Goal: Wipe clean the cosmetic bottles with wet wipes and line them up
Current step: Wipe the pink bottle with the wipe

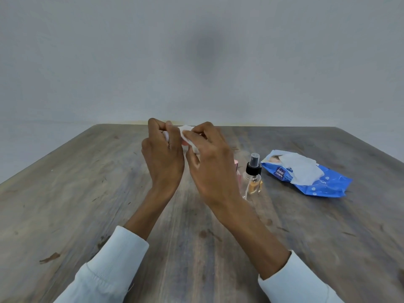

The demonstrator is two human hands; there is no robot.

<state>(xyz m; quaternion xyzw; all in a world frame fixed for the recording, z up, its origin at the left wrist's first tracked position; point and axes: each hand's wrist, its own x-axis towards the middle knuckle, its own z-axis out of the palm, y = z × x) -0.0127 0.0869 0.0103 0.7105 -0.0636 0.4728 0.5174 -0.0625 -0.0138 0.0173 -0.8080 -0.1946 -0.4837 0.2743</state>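
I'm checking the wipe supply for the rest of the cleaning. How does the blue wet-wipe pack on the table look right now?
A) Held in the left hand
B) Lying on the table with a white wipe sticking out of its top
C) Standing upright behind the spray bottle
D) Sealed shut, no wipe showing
B: the blue wet-wipe pack lies flat on the table, right of the spray bottle, with a white wipe pulled partly out on top.

Soft, even, rather dim light is seen throughout. A blurred dark smudge is cast on the plain grey wall (203,55). The grey wooden table's (87,193) edges are bent by wide-angle distortion.
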